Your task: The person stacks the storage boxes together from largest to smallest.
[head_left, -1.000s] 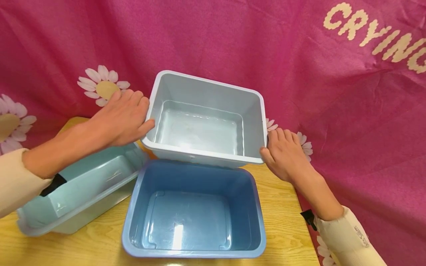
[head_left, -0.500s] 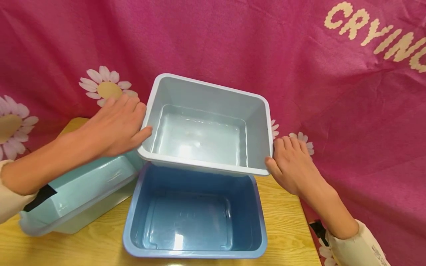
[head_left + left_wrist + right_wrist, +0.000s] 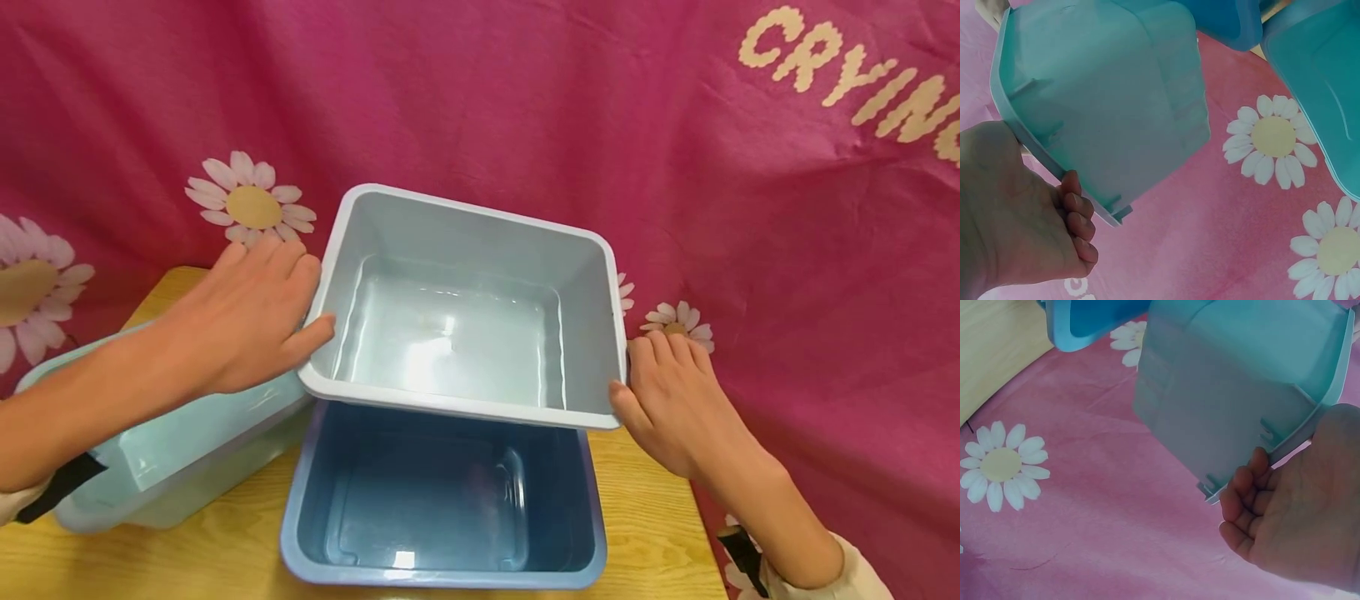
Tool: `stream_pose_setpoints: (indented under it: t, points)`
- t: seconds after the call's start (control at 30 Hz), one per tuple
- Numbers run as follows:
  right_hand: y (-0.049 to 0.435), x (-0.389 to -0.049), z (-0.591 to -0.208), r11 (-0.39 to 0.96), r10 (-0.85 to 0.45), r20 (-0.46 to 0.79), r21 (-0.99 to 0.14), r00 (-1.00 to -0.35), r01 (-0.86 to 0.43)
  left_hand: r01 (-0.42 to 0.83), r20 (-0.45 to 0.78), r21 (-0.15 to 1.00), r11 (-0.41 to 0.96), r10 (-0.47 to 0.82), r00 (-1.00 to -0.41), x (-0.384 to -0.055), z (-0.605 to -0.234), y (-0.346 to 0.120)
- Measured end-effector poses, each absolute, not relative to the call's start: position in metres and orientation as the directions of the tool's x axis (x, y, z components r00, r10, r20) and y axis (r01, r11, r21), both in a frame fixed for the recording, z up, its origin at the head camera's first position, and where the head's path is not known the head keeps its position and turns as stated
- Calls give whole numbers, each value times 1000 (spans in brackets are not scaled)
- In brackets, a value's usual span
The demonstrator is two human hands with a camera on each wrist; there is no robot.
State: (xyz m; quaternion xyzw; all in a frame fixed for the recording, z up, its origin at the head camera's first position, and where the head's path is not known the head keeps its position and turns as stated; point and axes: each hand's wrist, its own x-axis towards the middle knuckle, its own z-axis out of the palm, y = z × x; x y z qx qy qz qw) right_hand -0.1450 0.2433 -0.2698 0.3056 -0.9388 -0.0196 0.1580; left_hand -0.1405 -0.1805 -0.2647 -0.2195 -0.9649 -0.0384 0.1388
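A pale grey plastic bin (image 3: 450,333) hangs tilted in the air, its inside facing the head camera and nothing in it. My left hand (image 3: 258,321) grips its left rim, thumb over the edge and fingers curled beneath, as the left wrist view shows. On the opposite rim, my right hand (image 3: 675,400) holds on in the same manner. Below and nearer stands a darker blue bin (image 3: 442,575) on the wooden table, its back rim covered by the grey bin. The grey bin's outer wall (image 3: 1116,106) shows in the left wrist view.
To the left, a light teal bin (image 3: 225,454) sits at an angle on the wooden table (image 3: 645,508), partly hidden by the left forearm. A pink curtain (image 3: 480,100) with daisies and lettering hangs behind the table.
Both hands have brought the grey bin down and nearer, so it covers more of the blue bin's back part. The blue and teal bins stay in place.
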Motion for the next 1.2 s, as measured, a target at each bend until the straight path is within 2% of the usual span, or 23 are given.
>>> stream_pose_setpoints:
  t: [0.43,0.9,1.2]
  points:
    - [251,-120,-267,816,-577,252,127,-777,-564,440,245,20,898,422,-873,-119,-264,-176]
    - [253,-92,-272,794,-603,281,115,-747,-597,503,329,1,864,475,-816,-92,-271,-179]
    - [253,-75,-282,823,-566,231,105,-792,-558,517,313,43,855,480,-820,-79,-278,-180]
